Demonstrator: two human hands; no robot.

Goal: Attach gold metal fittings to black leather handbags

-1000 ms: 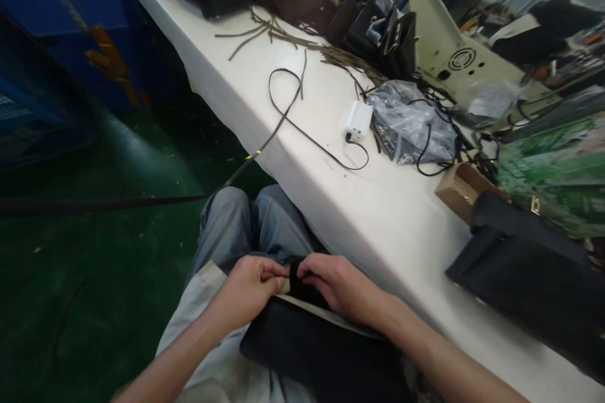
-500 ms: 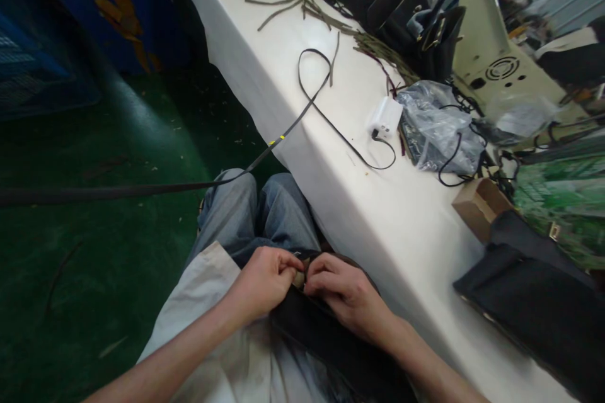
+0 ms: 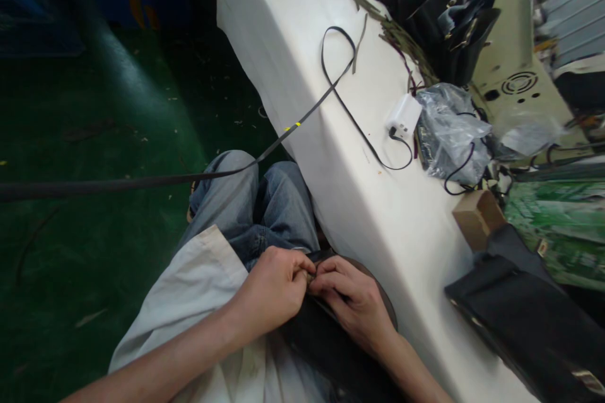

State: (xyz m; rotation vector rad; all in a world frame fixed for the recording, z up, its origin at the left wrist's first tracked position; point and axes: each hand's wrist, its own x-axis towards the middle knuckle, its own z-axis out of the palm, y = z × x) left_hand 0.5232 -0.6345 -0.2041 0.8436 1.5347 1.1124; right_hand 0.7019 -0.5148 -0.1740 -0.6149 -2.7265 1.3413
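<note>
A dark bag-like item point(image 3: 326, 340) lies across my lap, over a pale apron point(image 3: 184, 296). Pinched fingers of my left hand point(image 3: 283, 283) meet those of my right hand point(image 3: 352, 296) at the item's upper edge. Between the fingertips shows a small tan bit, too small to make out. Both hands are closed on that edge. The item's lower part is dark and partly hidden by my right hand and forearm.
A white-covered table point(image 3: 378, 214) runs along the right, bearing a white power adapter point(image 3: 404, 114), a plastic-wrapped item point(image 3: 451, 129), a cardboard box point(image 3: 477, 217) and black bags point(image 3: 529, 321). A black cable point(image 3: 276, 145) crosses from the table to the left.
The view has shifted, so the table items sit farther right or lower. My fingertips have come closer together, covering more of the tan bit.
</note>
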